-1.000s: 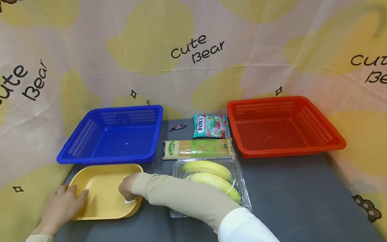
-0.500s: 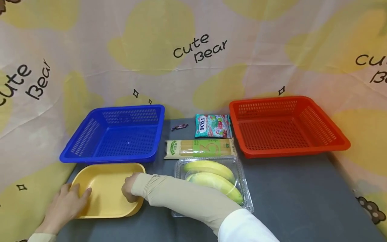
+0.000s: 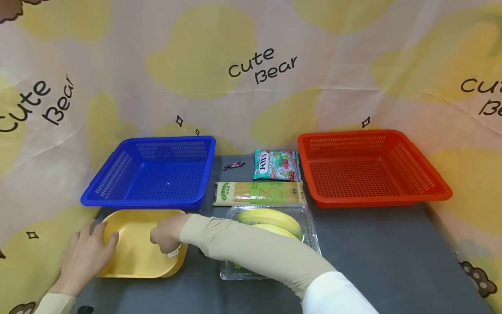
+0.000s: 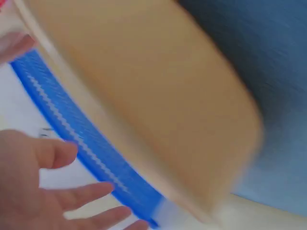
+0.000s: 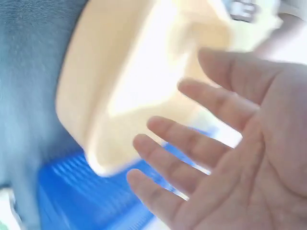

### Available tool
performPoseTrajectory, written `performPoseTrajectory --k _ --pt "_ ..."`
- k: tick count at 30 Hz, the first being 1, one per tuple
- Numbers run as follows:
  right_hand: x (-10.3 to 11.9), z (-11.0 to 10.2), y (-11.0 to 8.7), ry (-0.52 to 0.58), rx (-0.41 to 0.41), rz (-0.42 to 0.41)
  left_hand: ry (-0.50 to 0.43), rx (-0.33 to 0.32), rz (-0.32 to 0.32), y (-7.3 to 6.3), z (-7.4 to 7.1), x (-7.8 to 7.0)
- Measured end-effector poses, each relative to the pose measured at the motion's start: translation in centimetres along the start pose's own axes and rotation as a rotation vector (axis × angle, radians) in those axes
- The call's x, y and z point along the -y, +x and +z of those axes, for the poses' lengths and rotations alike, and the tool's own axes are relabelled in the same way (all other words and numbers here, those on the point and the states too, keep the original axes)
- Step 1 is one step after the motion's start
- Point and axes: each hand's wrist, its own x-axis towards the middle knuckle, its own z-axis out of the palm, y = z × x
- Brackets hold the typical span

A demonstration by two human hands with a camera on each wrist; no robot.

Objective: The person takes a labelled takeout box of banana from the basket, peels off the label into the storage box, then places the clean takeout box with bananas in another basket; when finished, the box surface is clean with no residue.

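A yellow oval plastic tub (image 3: 133,246) sits on the grey table, just in front of the blue basket. At its left rim is my left hand (image 3: 88,255); in the left wrist view the fingers (image 4: 91,196) are spread and loosely straight, apart from the tub's wall. Over the tub's right end hovers my right hand (image 3: 166,233), whose extended fingers (image 5: 172,134) hold nothing in the right wrist view. A small white label (image 3: 173,252) shows on the tub below that hand. Both wrist views are blurred.
The blue basket (image 3: 149,203) stands behind the tub; a red basket (image 3: 376,200) is at the right. Between them lie a wrapped candy (image 3: 234,165), a FOX'S candy bag (image 3: 276,165) and a noodle pack (image 3: 259,193). My right sleeve partly covers bananas (image 3: 270,216) in a clear box (image 3: 313,237).
My right hand has shifted slightly up and left off the tub's right rim, uncovering the white label. My left hand stays by the left rim. The head view has shifted slightly.
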Motion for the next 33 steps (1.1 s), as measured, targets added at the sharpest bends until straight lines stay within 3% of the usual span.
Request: performPoseTrajectory --k 2,3,5,7,13,16,18,22,26,30,33 --pt "-0.9 -0.8 -2.2 0.018 -0.098 -0.025 -0.044 -0.155 0.049 -0.1 0.0 -2.1" --pt "-1.4 -1.0 -3.4 0.023 -0.155 -0.031 -0.072 -0.201 0.067 -0.1 -0.2 -3.4" --pt "-2.6 -1.4 -6.0 0.035 -0.273 -0.042 -0.134 -0.263 0.108 0.1 -0.6 -5.9" --pt "-3.9 -1.3 -8.8 0.069 -0.402 -0.054 -0.194 -0.282 0.137 0.1 -1.1 -8.6" --pt "-8.8 2.1 -16.6 0.231 -0.787 -0.056 -0.399 -0.196 0.231 -0.4 -1.7 -15.2" --pt "-11.2 5.2 -20.1 0.309 -0.932 0.039 -0.512 -0.084 0.249 -1.1 -1.2 -17.6" --pt "-12.5 7.6 -22.2 0.367 -0.985 0.122 -0.585 0.025 0.237 -1.6 -0.5 -18.8" --pt "-14.2 13.1 -25.2 0.518 -0.969 0.33 -0.682 0.236 0.183 -2.4 1.1 -20.9" --pt "-14.6 17.5 -26.4 0.653 -0.85 0.495 -0.7 0.316 0.129 -2.9 2.4 -22.0" --pt "-14.4 20.1 -26.7 0.837 -0.713 0.56 -0.702 0.379 0.089 -3.2 3.2 -22.4" --pt "-14.2 21.2 -26.6 0.947 -0.632 0.545 -0.714 0.426 0.062 -3.4 3.9 -22.6"
